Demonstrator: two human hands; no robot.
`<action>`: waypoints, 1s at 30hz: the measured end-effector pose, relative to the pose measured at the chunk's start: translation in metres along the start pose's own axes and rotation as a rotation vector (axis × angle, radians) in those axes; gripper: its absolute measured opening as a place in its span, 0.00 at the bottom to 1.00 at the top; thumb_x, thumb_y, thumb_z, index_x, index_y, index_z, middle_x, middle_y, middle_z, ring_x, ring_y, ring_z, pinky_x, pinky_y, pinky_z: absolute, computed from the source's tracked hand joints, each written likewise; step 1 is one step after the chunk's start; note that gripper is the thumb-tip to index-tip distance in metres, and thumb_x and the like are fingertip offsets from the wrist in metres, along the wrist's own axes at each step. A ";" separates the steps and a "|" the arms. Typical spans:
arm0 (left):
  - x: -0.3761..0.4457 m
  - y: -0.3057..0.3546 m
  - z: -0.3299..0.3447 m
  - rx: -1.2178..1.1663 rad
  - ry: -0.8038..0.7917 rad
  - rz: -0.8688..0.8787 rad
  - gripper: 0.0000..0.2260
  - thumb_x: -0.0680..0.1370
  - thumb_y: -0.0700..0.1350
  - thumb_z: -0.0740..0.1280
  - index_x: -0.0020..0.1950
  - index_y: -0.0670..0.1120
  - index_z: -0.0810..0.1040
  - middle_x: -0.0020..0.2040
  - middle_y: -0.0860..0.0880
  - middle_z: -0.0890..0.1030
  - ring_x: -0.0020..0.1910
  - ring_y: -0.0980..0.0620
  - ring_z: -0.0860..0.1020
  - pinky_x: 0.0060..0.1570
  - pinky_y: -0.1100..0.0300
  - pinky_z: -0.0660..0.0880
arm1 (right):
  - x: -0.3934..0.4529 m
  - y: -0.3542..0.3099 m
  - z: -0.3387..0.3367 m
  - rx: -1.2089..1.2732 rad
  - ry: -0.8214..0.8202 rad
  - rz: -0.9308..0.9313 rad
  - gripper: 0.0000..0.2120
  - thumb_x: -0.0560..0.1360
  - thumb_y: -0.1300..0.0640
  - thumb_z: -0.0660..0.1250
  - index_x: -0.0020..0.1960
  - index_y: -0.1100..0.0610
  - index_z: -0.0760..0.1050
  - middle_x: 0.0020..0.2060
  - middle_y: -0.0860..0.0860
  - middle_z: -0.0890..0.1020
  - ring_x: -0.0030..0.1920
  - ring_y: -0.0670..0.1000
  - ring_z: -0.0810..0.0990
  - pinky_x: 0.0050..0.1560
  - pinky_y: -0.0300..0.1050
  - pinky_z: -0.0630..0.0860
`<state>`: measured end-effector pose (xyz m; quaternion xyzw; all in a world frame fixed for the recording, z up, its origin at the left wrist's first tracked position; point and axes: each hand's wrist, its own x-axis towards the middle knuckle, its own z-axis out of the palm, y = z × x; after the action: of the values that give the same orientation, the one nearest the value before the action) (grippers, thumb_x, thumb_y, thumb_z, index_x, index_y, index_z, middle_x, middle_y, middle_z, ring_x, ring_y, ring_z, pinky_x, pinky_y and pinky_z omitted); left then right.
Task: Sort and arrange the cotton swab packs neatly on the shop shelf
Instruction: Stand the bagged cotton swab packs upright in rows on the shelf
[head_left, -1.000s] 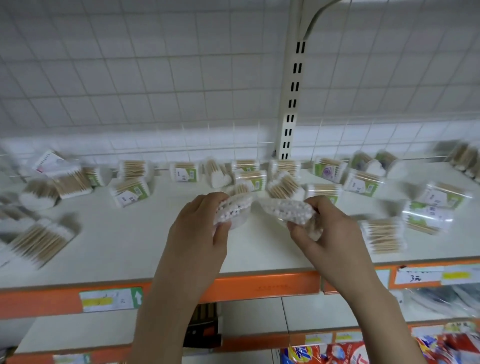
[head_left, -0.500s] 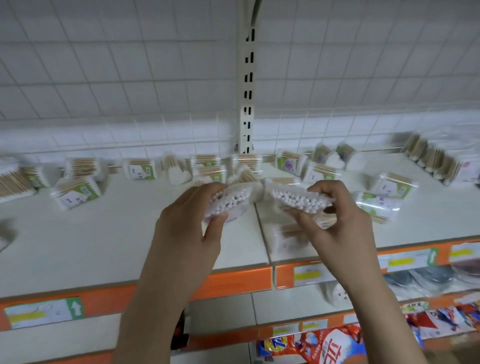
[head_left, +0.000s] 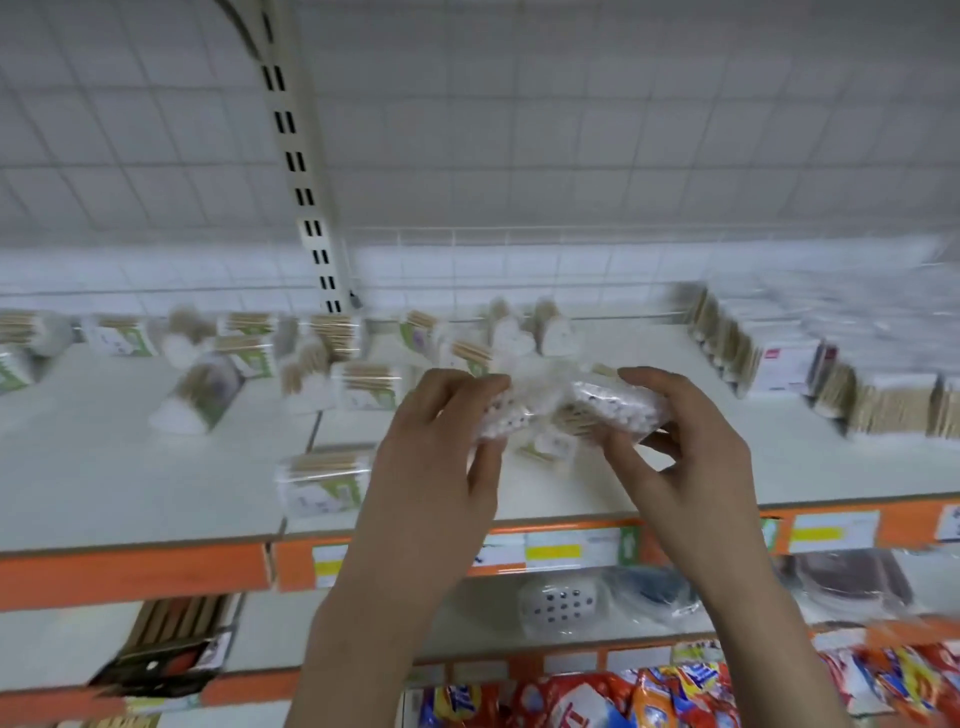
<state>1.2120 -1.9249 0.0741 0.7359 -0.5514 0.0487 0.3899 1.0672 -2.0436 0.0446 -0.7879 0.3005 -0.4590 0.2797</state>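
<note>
Both hands up over the front half of the shelf (head_left: 156, 483), each gripping one clear cotton swab pack. My left hand (head_left: 441, 467) has fingers curled over the top and thumb underneath the left pack (head_left: 501, 418), white swab tips facing me. My right hand (head_left: 680, 447) pinches the right pack (head_left: 618, 410) between thumb below and fingers above, pack tilted down toward the right. The two packs sit just beside each other at their inner ends; blur there, so I can't tell if they touch. Both held above the shelf surface, not resting on it. A loose pack (head_left: 322, 480) lies flat near the shelf's front edge, left of my left hand. Scattered packs (head_left: 363, 384) lie in disorder along the back, left and centre. At the right, a standing row of packs (head_left: 883, 408) is lined up close together. Orange price rail (head_left: 135, 577) runs along the shelf front.
</note>
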 end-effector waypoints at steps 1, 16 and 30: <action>-0.001 0.007 0.007 0.014 -0.014 -0.001 0.17 0.74 0.36 0.67 0.62 0.46 0.75 0.52 0.53 0.71 0.49 0.58 0.70 0.50 0.78 0.61 | -0.001 0.007 -0.008 -0.018 0.002 -0.009 0.21 0.71 0.63 0.70 0.58 0.45 0.72 0.53 0.38 0.76 0.51 0.41 0.77 0.49 0.35 0.75; 0.032 0.021 0.053 -0.021 -0.070 0.025 0.18 0.71 0.35 0.67 0.60 0.42 0.74 0.52 0.49 0.75 0.50 0.52 0.73 0.49 0.73 0.63 | 0.008 0.046 -0.051 -0.236 0.048 0.051 0.16 0.71 0.62 0.70 0.57 0.53 0.75 0.50 0.45 0.75 0.45 0.44 0.74 0.42 0.38 0.72; 0.064 0.053 0.107 -0.066 -0.142 0.128 0.12 0.73 0.38 0.67 0.56 0.45 0.74 0.50 0.50 0.78 0.45 0.55 0.73 0.42 0.69 0.63 | 0.028 0.095 -0.111 -0.355 -0.025 0.096 0.15 0.70 0.62 0.70 0.55 0.53 0.75 0.46 0.47 0.78 0.45 0.50 0.79 0.40 0.42 0.73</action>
<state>1.1536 -2.0468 0.0597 0.6874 -0.6250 0.0028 0.3699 0.9588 -2.1453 0.0397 -0.8155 0.4104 -0.3749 0.1614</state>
